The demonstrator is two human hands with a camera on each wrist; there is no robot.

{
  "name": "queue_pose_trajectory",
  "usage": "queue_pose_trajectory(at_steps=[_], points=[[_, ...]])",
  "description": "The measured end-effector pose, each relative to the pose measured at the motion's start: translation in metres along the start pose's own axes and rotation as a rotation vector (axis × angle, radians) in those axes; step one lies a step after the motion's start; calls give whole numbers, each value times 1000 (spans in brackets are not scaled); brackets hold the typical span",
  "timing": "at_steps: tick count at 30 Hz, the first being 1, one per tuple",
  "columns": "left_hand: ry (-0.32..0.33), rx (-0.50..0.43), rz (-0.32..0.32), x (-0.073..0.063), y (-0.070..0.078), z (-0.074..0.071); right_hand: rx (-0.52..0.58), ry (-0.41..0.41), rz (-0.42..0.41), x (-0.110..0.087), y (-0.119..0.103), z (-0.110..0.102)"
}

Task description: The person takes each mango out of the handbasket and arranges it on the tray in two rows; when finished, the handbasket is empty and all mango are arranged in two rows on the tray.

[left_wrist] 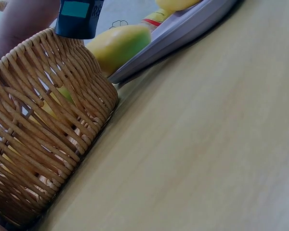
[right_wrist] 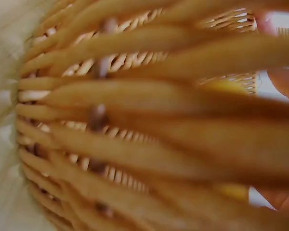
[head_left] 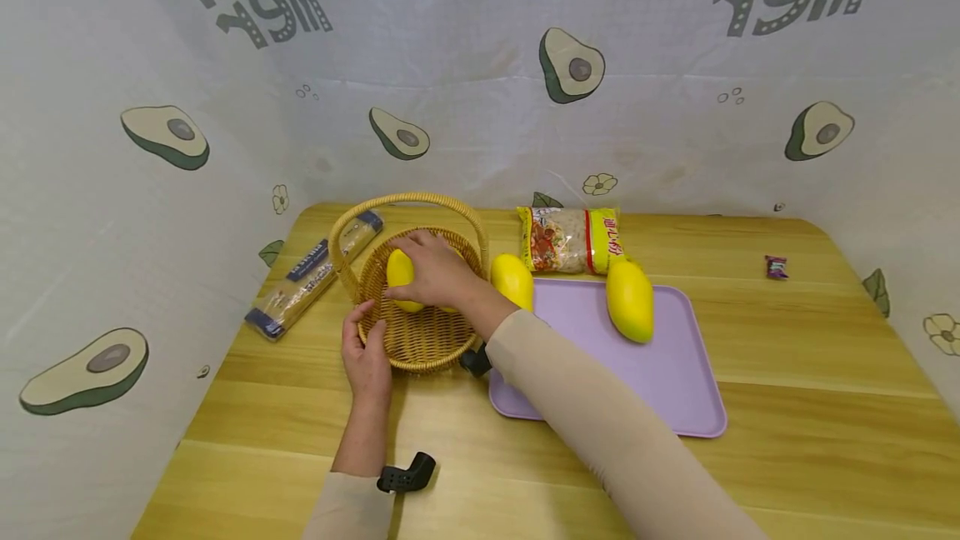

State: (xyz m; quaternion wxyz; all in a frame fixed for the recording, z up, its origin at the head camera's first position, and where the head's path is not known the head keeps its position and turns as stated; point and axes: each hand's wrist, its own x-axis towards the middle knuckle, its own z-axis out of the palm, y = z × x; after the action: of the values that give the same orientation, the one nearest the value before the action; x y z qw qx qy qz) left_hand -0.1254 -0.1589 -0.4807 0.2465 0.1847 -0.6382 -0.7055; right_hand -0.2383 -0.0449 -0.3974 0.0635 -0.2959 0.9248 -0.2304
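A round wicker basket (head_left: 420, 348) with a tall arched handle stands on the table. My right hand (head_left: 438, 273) reaches inside it and grips a yellow mango (head_left: 400, 269), thumb on the near side and fingers over the far side. A bit of yellow also shows beneath that hand, mostly hidden by it. My left hand (head_left: 367, 357) holds the basket's near left rim between thumb and fingers. Woven cane fills much of the left wrist view, where the basket wall (left_wrist: 48, 120) stands close. In the right wrist view, blurred basket strands (right_wrist: 159, 144) cover most of the picture.
Right of the basket lies a lilac tray (head_left: 675, 390). One mango (head_left: 630, 301) rests on it, another mango (head_left: 513, 280) at its far left corner. Behind are a yellow-ended food packet (head_left: 562, 240), noodle pack (head_left: 315, 273) at left, and small purple wrapper (head_left: 776, 267) at right.
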Motion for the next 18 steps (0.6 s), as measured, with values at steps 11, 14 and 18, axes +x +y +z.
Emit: queue_pose_trajectory(at_steps=[11, 14, 18], points=[[-29, 11, -11, 1, 1, -2, -57, -53, 25, 3, 10, 10], [-23, 14, -4, 1, 1, -2, -87, -56, 18, 3, 9, 13], [-17, 15, 6, 0, 2, -1, -120, -67, 7, 2, 9, 15]])
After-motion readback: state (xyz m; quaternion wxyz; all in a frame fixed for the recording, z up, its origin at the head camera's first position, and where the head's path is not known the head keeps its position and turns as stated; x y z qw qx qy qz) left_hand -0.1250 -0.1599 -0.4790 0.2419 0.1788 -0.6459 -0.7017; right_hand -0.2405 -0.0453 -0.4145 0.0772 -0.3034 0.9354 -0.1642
